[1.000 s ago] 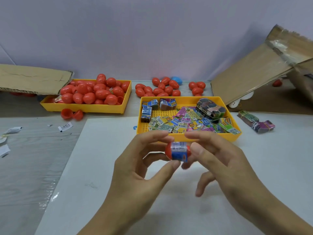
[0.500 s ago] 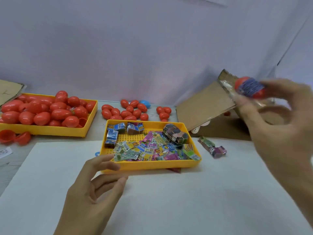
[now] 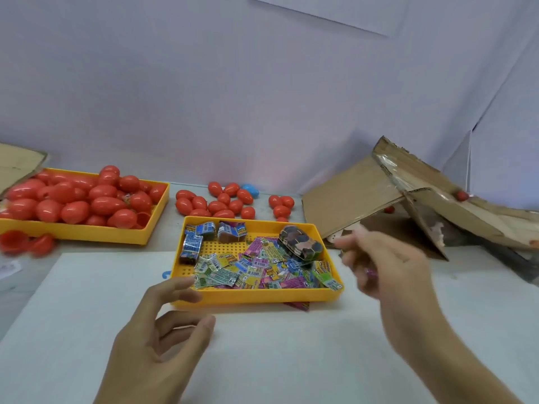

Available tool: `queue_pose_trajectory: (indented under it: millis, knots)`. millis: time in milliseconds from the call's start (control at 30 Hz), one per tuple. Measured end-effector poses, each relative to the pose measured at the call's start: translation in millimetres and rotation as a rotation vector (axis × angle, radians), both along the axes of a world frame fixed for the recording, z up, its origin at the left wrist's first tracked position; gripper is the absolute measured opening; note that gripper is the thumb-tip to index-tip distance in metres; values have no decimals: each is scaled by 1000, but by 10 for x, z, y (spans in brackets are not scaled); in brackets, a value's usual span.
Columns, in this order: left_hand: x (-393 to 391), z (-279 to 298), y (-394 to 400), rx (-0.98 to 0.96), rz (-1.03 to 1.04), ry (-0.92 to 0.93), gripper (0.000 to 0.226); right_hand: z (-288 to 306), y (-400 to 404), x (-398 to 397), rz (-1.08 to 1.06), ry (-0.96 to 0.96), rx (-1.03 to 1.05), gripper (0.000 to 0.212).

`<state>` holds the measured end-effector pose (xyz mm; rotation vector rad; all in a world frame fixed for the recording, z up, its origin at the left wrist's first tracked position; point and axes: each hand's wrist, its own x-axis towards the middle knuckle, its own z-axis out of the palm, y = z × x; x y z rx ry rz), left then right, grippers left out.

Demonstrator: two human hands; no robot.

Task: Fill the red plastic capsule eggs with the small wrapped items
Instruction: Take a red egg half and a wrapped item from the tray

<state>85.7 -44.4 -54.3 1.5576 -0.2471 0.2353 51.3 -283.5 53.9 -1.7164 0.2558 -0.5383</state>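
Two hands up and neither's holding anything that I can see. My left hand [image 3: 157, 333] hovers over the tabletop [image 3: 262, 360], fingers loose and spread, just in front of the yellow tray [image 3: 256, 297] of wrapped items [image 3: 262, 269]. My right hand [image 3: 388, 266] is blurry, fingers relaxed, beside that tray. Red eggs [image 3: 87, 199] fill the second tray [image 3: 75, 231] back left, more loose eggs [image 3: 221, 204] behind, near a cardboard box [image 3: 364, 193].

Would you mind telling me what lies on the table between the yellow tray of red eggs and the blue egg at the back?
In the head view, a loose cluster of red eggs lies between the egg tray and the blue egg.
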Motion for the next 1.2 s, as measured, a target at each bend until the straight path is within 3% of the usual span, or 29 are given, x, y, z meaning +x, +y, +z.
queue_pose_trajectory:
  millis: [133, 233, 400, 500, 567, 667, 767, 833, 933, 1000, 1100, 1200]
  knots:
    - [-39, 95, 21, 9, -13, 37, 36, -581, 691, -21, 361, 197, 188, 30]
    - [-36, 186, 77, 60, 9, 38, 21, -757, 861, -51, 472, 159, 16, 28]
    - [375, 416, 364, 205, 291, -239, 20, -822, 811, -12, 506, 165, 4, 23]
    - [1021, 580, 563, 742, 502, -398, 34, -838, 789, 31, 505, 152, 31, 29]
    - [1378, 624, 672, 1121, 449, -285, 41, -845, 769, 31, 510, 153, 65, 28]
    - [1567, 583, 759, 1306, 316, -250, 26, -859, 751, 39, 508, 154, 126, 26]
    - [1464, 578, 759, 1121, 383, -439, 23, -850, 750, 43, 517, 152, 166, 25]
    - [1294, 623, 691, 852, 459, -444, 21, -845, 747, 39, 524, 145, 168, 27]
    - [872, 771, 386, -3, 251, -61, 21, -825, 744, 16, 526, 128, 163, 25]
    - [570, 766, 175, -409, 45, 174, 24, -812, 752, -10, 514, 91, 200, 17]
    - [152, 621, -75, -545, -91, 305, 24, -808, 730, -54, 466, 0, 186, 33]
    - [-149, 397, -200, -473, -76, 377, 28, -816, 684, -77, 464, -54, 59, 45]
